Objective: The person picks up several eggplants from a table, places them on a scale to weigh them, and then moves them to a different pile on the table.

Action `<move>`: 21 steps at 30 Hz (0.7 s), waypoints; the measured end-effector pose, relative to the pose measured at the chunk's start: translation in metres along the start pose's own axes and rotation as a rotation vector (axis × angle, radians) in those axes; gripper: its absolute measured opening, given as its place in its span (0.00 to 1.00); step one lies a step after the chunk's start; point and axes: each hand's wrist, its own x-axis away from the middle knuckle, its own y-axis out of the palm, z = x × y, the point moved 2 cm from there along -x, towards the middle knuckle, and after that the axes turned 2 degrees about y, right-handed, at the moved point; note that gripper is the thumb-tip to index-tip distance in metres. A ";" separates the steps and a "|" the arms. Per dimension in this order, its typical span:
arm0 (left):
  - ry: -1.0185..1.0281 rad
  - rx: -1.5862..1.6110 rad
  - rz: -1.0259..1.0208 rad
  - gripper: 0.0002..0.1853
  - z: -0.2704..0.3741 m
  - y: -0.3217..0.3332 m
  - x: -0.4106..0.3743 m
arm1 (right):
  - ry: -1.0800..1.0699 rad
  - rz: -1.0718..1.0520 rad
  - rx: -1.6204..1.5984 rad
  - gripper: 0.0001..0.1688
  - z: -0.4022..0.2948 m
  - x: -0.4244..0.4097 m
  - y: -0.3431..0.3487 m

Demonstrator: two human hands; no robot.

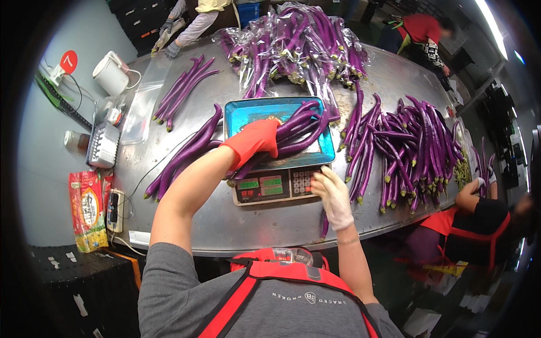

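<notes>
My left hand [258,141], in a red rubber glove, grips a bunch of long purple eggplants [298,131] over the blue tray [243,114] of a digital scale. Their stem ends stick out past the tray's front edge, partly under my wrist. Below the tray, the scale's front panel [264,196] has lit green digits and a keypad. My right hand [334,195], in a whitish glove, is at the panel's right end with its fingers by the keypad and nothing visible in them. One eggplant [324,226] lies partly hidden beneath that hand.
Bagged eggplants [296,46] are heaped behind the scale on the metal table [211,228]. A large loose pile [422,148] lies right; smaller bunches [186,91] lie left, near plastic bags [143,107]. A cable [158,158] crosses the left side. Co-workers stand around the table.
</notes>
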 end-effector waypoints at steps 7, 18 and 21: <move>0.051 0.516 -0.289 0.45 -0.013 0.007 -0.003 | 0.096 -0.101 -0.295 0.30 0.023 -0.088 0.056; 0.139 0.964 -0.201 0.45 -0.001 0.010 0.087 | -0.152 -0.322 -0.116 0.21 -0.015 -0.027 0.105; 0.187 1.339 -0.177 0.40 -0.015 0.018 0.111 | -0.178 -0.384 0.068 0.20 -0.026 -0.014 0.131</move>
